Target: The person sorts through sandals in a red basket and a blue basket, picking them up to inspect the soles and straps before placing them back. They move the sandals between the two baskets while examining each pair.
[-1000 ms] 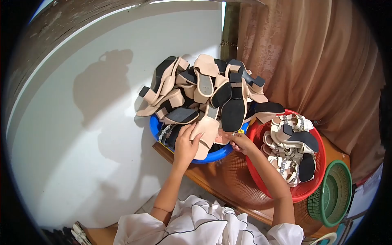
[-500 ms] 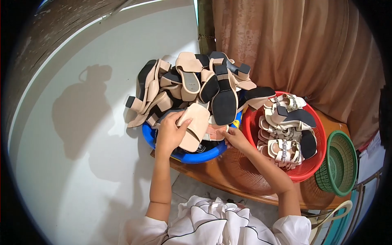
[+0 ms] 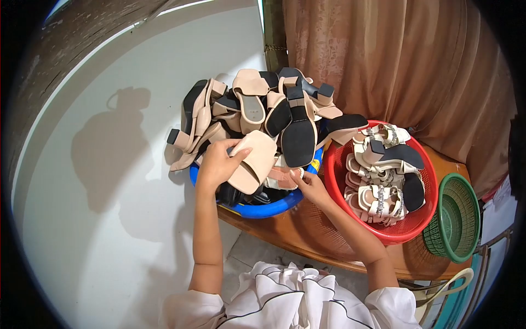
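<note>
In my left hand is a beige sandal, gripped with the thumb over its wide strap and the toe tilted up. My right hand pinches the edge of a white sandal with a pinkish insole, which lies partly under other shoes. Both are over a blue basket, heaped with beige block-heeled sandals, several of them turned black sole up. Some black shoes show low in the basket below my left hand.
Right of the heap, a red basket holds several white sandals with shiny straps. Beyond it stands a green basket. All rest on a wooden table between a white wall and a brown curtain.
My left hand has moved left and slightly up with the beige sandal, uncovering more of the white sandal and the black shoes. My right hand still pinches the white sandal.
</note>
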A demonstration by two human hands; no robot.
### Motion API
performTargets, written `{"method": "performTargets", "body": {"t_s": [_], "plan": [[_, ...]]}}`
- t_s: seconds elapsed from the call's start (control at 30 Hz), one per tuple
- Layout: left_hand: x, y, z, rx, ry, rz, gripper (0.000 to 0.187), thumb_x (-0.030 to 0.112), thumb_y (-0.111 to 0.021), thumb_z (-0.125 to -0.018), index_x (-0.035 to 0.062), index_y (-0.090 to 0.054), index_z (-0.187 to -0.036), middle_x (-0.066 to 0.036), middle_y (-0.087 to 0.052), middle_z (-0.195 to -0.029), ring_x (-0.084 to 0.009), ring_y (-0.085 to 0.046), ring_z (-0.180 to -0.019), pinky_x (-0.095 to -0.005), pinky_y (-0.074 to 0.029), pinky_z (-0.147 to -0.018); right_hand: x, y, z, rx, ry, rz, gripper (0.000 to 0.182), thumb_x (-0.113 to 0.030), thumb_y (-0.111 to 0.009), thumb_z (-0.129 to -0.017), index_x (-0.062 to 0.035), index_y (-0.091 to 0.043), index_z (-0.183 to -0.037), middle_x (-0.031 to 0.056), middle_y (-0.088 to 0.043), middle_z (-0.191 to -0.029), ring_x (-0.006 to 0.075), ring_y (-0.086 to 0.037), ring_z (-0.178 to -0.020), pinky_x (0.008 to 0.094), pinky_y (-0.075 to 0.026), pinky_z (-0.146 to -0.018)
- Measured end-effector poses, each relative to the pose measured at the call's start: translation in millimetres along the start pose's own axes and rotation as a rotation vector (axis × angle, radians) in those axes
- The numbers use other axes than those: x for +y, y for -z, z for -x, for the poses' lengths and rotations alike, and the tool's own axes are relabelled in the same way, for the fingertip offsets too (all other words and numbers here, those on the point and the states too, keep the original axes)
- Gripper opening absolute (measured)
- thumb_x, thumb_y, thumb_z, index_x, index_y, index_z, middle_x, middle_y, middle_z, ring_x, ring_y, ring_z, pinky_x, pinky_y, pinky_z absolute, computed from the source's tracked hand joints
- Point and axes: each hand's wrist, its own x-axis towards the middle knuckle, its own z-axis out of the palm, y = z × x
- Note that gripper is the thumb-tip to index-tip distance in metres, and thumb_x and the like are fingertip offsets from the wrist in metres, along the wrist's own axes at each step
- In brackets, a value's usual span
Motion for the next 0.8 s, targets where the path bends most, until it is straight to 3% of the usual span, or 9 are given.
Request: {"method": "performTargets", "body": {"t_s": [0.1,0.2,0.43,0.53,0.63,0.8], "plan": [[-3.8,6.6,-10.1,-0.07,0.0,0.036,0.035,0.021,-0.065,-0.077,-0.0039,-0.061,-0.101,-0.009,-0.065,-0.079,-0.0096,-0.059,-0.068,-0.0241,-0.047,-0.062,-16.5,14.4,-8.2,-0.096,-0.185,0.111,0.053,-0.045,-0.047,-0.087,0.0023,-0.055,-0.067,-0.0013,-0.043,-0.053,0.0073,-0.037,-0.053,0.0266,-0.032,-0.047],[1.1,10.4,-15.4,-0.077,-0.02,0.0,0.035,0.023,-0.064,-0.076,-0.0043,-0.062,-0.097,-0.014,-0.064,-0.078,-0.0161,-0.061,-0.067,-0.0274,-0.047,-0.062,-9.0,10.0,-9.9,-0.057,-0.057,0.043,0.056,-0.047,-0.046,-0.087,0.0015,-0.052,-0.06,-0.0018,-0.038,-0.051,0.0076,-0.035,-0.052,0.027,-0.031,-0.047],[2.8,12.3,-16.8,-0.08,-0.031,0.01,0.035,0.024,-0.064,-0.076,-0.0042,-0.062,-0.096,-0.016,-0.065,-0.079,-0.0188,-0.062,-0.067,-0.0293,-0.047,-0.064,-15.2,8.1,-5.0,-0.009,-0.112,0.121,0.058,-0.048,-0.041,-0.088,0.0013,-0.051,-0.061,0.0028,-0.036,-0.049,0.0102,-0.035,-0.05,0.0294,-0.032,-0.048],[4.9,15.4,-18.0,-0.124,0.03,-0.013,0.034,0.024,-0.065,-0.077,-0.0039,-0.062,-0.097,-0.008,-0.064,-0.082,-0.0102,-0.059,-0.071,-0.024,-0.047,-0.064,-20.6,5.9,-3.5,0.009,-0.138,0.111,0.057,-0.048,-0.04,-0.089,0.0017,-0.051,-0.063,0.0043,-0.036,-0.049,0.0118,-0.036,-0.05,0.0302,-0.033,-0.049],[7.5,15.2,-17.5,-0.093,0.003,-0.009,0.035,0.025,-0.064,-0.076,-0.0041,-0.062,-0.096,-0.015,-0.065,-0.079,-0.0189,-0.063,-0.067,-0.0297,-0.048,-0.063,-22.5,3.5,-1.1,0.025,-0.12,0.073,0.053,-0.045,-0.041,-0.09,0.0026,-0.053,-0.068,0.0068,-0.04,-0.049,0.0142,-0.039,-0.05,0.0316,-0.035,-0.05],[9.4,16.2,-18.2,-0.075,0.005,-0.045,0.034,0.025,-0.064,-0.076,-0.0026,-0.063,-0.094,-0.016,-0.064,-0.078,-0.0205,-0.063,-0.068,-0.0302,-0.048,-0.063,-20.0,-1.3,0.0,0.044,0.04,0.118,0.045,-0.038,-0.042,-0.09,0.0039,-0.057,-0.08,0.0185,-0.049,-0.055,0.0237,-0.045,-0.049,0.0369,-0.038,-0.052]]}}
